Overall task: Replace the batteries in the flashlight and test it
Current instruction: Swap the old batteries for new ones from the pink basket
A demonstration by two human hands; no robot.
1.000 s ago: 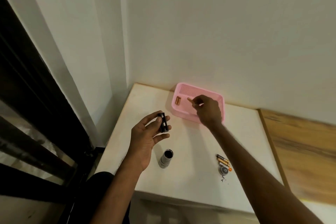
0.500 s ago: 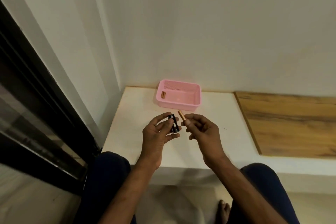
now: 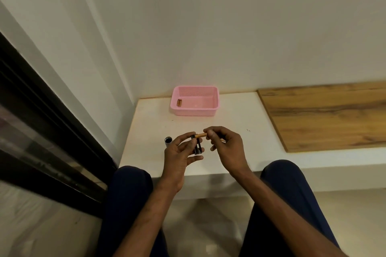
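Note:
My left hand (image 3: 181, 155) grips a small black battery holder (image 3: 197, 147) above the near edge of the white table (image 3: 240, 115). My right hand (image 3: 226, 145) pinches a copper-coloured battery (image 3: 201, 135) by one end. The battery's free end touches the top of the holder. The silver flashlight body (image 3: 168, 141) lies on the table just left of my left hand, open end up, partly hidden by my fingers. A pink basket (image 3: 195, 101) stands at the back of the table with one copper battery (image 3: 179, 103) lying at its left side.
A white wall rises behind the table. A wooden panel (image 3: 325, 115) covers the surface to the right. A dark window frame (image 3: 41, 131) runs along the left. My knees in dark trousers sit below the table's front edge.
My right hand drew back from the pink basket with a battery and brought it to the holder in my left hand. The view tilted down, and the batteries at the table's front went out of sight.

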